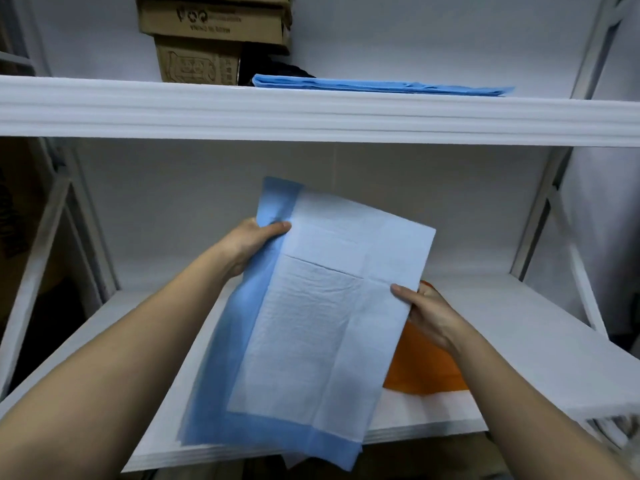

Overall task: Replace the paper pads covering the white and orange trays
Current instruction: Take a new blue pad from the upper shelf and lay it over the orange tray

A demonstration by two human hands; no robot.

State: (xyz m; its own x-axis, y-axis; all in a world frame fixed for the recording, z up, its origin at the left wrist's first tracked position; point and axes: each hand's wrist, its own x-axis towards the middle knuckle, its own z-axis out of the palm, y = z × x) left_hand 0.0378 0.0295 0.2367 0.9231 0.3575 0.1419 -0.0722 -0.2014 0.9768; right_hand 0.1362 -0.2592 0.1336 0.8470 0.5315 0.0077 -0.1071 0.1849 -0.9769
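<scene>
Tilted blue-edged pad [311, 317] over orange tray [426, 365], seemingly.

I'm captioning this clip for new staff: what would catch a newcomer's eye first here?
The blue-and-white paper pad, held up mid-frame by the left hand and right hand. Behind its right edge, an orange tray shows on the lower shelf. A stack of blue pads lies on the upper shelf.

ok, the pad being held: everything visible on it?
The pad is a rectangular sheet, white quilted centre with a blue border, blue backing showing along its left side. Fold creases cross it. It looks soft and paper-like, partly unfolded, held tilted in the air over the lower shelf. The left hand pinches its upper left edge, the right hand its right edge. It hides most of the orange tray.
</scene>
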